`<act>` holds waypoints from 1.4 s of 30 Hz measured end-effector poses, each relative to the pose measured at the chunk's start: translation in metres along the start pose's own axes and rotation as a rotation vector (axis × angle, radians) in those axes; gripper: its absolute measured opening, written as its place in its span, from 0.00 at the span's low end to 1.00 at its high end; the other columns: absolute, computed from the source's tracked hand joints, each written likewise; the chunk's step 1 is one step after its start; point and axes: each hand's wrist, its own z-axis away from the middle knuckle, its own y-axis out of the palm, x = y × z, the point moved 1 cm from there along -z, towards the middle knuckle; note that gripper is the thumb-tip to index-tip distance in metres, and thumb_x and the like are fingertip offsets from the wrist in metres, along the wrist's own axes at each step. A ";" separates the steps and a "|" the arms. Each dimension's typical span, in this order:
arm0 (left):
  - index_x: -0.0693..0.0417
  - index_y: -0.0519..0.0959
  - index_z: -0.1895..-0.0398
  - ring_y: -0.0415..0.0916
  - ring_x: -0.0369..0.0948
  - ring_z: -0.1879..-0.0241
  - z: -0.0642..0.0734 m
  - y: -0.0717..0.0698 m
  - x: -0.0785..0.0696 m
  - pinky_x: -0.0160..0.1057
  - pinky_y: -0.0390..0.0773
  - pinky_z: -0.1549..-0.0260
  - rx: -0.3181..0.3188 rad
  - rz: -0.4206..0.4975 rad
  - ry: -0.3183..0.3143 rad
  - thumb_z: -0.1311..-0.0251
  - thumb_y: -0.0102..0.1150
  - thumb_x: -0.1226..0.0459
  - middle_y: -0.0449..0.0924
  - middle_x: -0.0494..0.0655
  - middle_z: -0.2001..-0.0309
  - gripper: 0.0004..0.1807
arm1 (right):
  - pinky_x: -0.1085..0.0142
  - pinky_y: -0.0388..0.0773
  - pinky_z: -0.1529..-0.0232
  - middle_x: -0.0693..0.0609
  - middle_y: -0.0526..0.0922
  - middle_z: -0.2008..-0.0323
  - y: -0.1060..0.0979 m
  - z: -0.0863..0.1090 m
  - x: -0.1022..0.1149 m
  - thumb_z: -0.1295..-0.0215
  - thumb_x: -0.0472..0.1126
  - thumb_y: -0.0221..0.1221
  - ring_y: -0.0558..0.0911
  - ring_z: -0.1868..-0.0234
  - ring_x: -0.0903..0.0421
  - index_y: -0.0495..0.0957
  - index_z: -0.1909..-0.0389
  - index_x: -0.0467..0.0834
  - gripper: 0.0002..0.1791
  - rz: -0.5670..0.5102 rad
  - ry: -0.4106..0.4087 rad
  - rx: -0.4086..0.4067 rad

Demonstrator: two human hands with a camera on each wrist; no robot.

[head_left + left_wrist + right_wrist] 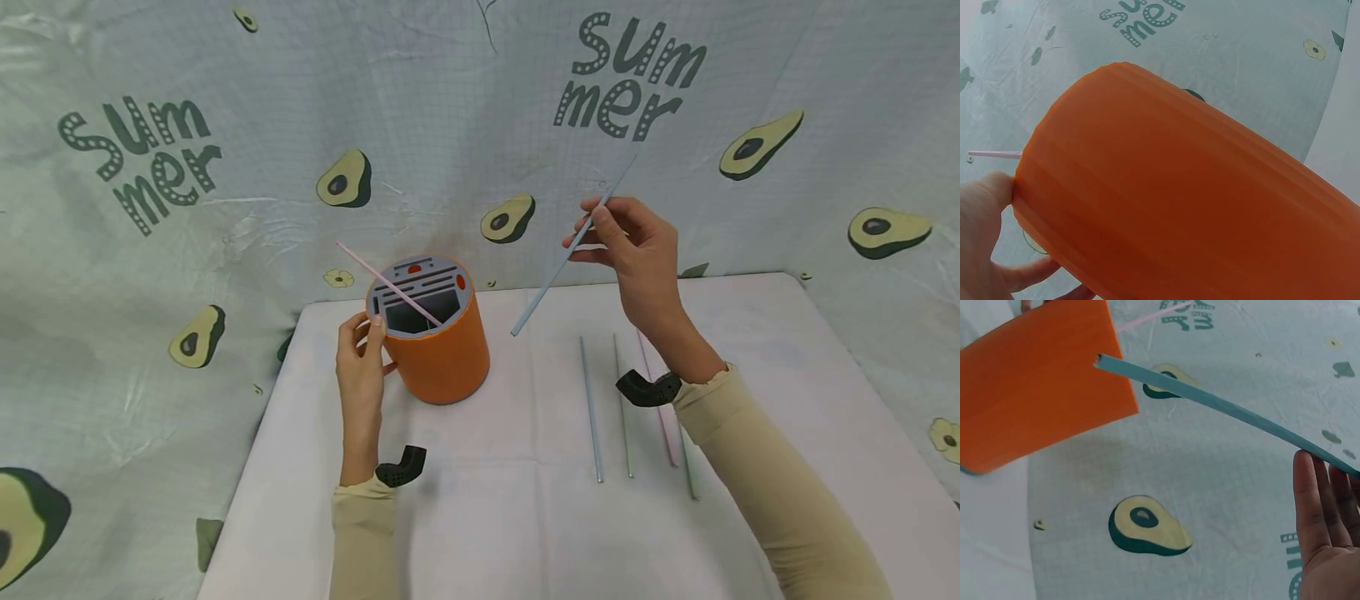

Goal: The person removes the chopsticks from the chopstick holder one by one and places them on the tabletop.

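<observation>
My right hand (643, 254) is raised above the table and pinches a thin blue straw (551, 279) between thumb and fingers. The straw slants, its lower end close to the right of an orange round holder (447, 362). That holder has a grey slotted top with larger openings. A pink straw (382, 279) leans out of one front opening, up and to the left. My left hand (362, 358) grips the holder's left side near the rim, thumb by the top edge. In the left wrist view the orange wall (1179, 181) hides most else.
Several loose straws lie on the white table (487, 525) at the right: a blue straw (590, 412), two green ones and a pink straw (667, 437) partly under the right forearm. A cloth backdrop (420, 108) with avocado prints hangs behind the table.
</observation>
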 end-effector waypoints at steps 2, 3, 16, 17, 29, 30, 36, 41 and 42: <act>0.45 0.68 0.27 0.72 0.42 0.40 0.000 0.000 0.001 0.36 0.84 0.60 0.003 0.003 0.002 0.27 0.52 0.38 0.73 0.50 0.30 0.34 | 0.60 0.89 0.58 0.46 0.86 0.62 -0.008 0.005 0.000 0.24 0.36 0.59 0.91 0.62 0.51 0.82 0.50 0.33 0.10 -0.029 0.055 0.007; 0.45 0.68 0.27 0.72 0.42 0.40 0.000 0.000 0.001 0.36 0.84 0.59 0.004 0.004 0.002 0.27 0.52 0.38 0.73 0.49 0.30 0.34 | 0.60 0.89 0.58 0.46 0.87 0.62 -0.013 0.007 -0.001 0.24 0.36 0.59 0.91 0.63 0.52 0.82 0.50 0.33 0.10 -0.045 0.086 0.012; 0.44 0.68 0.27 0.72 0.42 0.41 -0.002 -0.001 0.002 0.33 0.84 0.60 0.000 0.008 -0.004 0.27 0.53 0.38 0.72 0.49 0.30 0.34 | 0.64 0.89 0.58 0.51 0.88 0.63 -0.067 0.049 -0.020 0.21 0.38 0.55 0.90 0.64 0.56 0.81 0.50 0.38 0.10 -0.033 0.394 0.088; 0.44 0.68 0.27 0.72 0.42 0.42 -0.002 -0.001 0.001 0.33 0.84 0.60 0.002 0.012 -0.004 0.27 0.53 0.38 0.72 0.49 0.31 0.34 | 0.64 0.89 0.58 0.51 0.88 0.63 -0.071 0.052 -0.021 0.21 0.39 0.56 0.90 0.64 0.56 0.81 0.50 0.38 0.10 -0.018 0.416 0.092; 0.44 0.68 0.27 0.71 0.41 0.42 0.000 -0.002 0.000 0.42 0.85 0.53 0.014 0.030 -0.005 0.26 0.52 0.39 0.72 0.47 0.31 0.32 | 0.66 0.88 0.59 0.53 0.88 0.60 -0.120 0.084 -0.029 0.21 0.40 0.56 0.90 0.62 0.57 0.82 0.49 0.42 0.10 0.086 0.630 0.122; 0.44 0.68 0.27 0.71 0.41 0.42 0.000 -0.001 0.000 0.43 0.85 0.53 0.013 0.028 -0.003 0.26 0.52 0.39 0.73 0.48 0.31 0.33 | 0.67 0.88 0.59 0.54 0.88 0.60 -0.125 0.086 -0.029 0.21 0.41 0.56 0.90 0.62 0.57 0.82 0.49 0.43 0.10 0.107 0.649 0.127; 0.45 0.69 0.27 0.72 0.42 0.42 -0.002 -0.001 0.001 0.46 0.84 0.52 0.008 0.015 0.009 0.27 0.53 0.39 0.73 0.48 0.31 0.33 | 0.67 0.88 0.57 0.57 0.89 0.59 -0.150 0.097 -0.028 0.21 0.44 0.57 0.91 0.60 0.59 0.83 0.48 0.47 0.10 0.269 0.790 0.157; 0.44 0.69 0.28 0.72 0.42 0.43 -0.003 -0.001 0.002 0.39 0.84 0.56 0.009 0.020 0.006 0.27 0.53 0.39 0.73 0.48 0.32 0.32 | 0.68 0.87 0.55 0.62 0.89 0.60 -0.170 0.105 -0.028 0.21 0.49 0.57 0.90 0.58 0.61 0.81 0.47 0.49 0.11 0.388 0.928 0.186; 0.44 0.69 0.28 0.72 0.42 0.43 -0.003 -0.002 0.002 0.37 0.84 0.57 0.009 0.020 0.004 0.27 0.53 0.39 0.73 0.48 0.32 0.33 | 0.68 0.87 0.55 0.62 0.89 0.60 -0.174 0.106 -0.028 0.21 0.50 0.57 0.90 0.58 0.61 0.81 0.48 0.50 0.11 0.401 0.953 0.186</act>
